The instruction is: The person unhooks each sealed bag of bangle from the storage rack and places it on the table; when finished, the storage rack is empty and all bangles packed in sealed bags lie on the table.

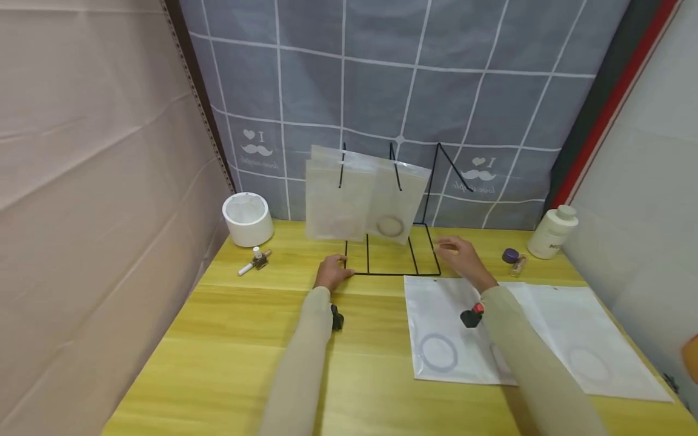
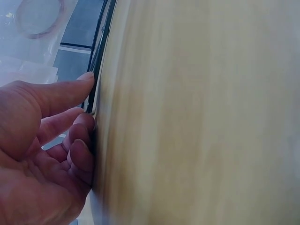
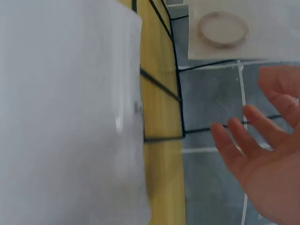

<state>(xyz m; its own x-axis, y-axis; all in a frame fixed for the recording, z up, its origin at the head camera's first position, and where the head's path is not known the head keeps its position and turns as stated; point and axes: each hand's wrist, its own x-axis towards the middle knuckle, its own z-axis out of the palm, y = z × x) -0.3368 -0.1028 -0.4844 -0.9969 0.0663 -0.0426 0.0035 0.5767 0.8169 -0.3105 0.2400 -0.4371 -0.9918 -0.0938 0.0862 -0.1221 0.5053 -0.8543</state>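
Observation:
A black wire rack [image 1: 389, 274] stands at the back of the table, with clear plastic bags [image 1: 335, 206] hanging from its upper hooks. One hanging bag holds a thin ring-shaped coil [image 1: 390, 226]. My left hand [image 1: 331, 272] is at the rack's front left corner. In the left wrist view its thumb [image 2: 84, 80] and curled fingers hold the black wire at the table surface. Beside the rack's right side, my right hand [image 1: 463, 260] hovers with fingers loosely bent. Nothing is in it in the right wrist view; the rack's right hook is bare.
White-and-clear bags [image 1: 436, 318] with rings lie flat at the front right, under the right forearm. A white round container [image 1: 248, 219] and a small valve-like fitting [image 1: 256, 260] are at the left. A white bottle [image 1: 553, 233], purple cap [image 1: 510, 255] and small vial [image 1: 519, 266] stand right.

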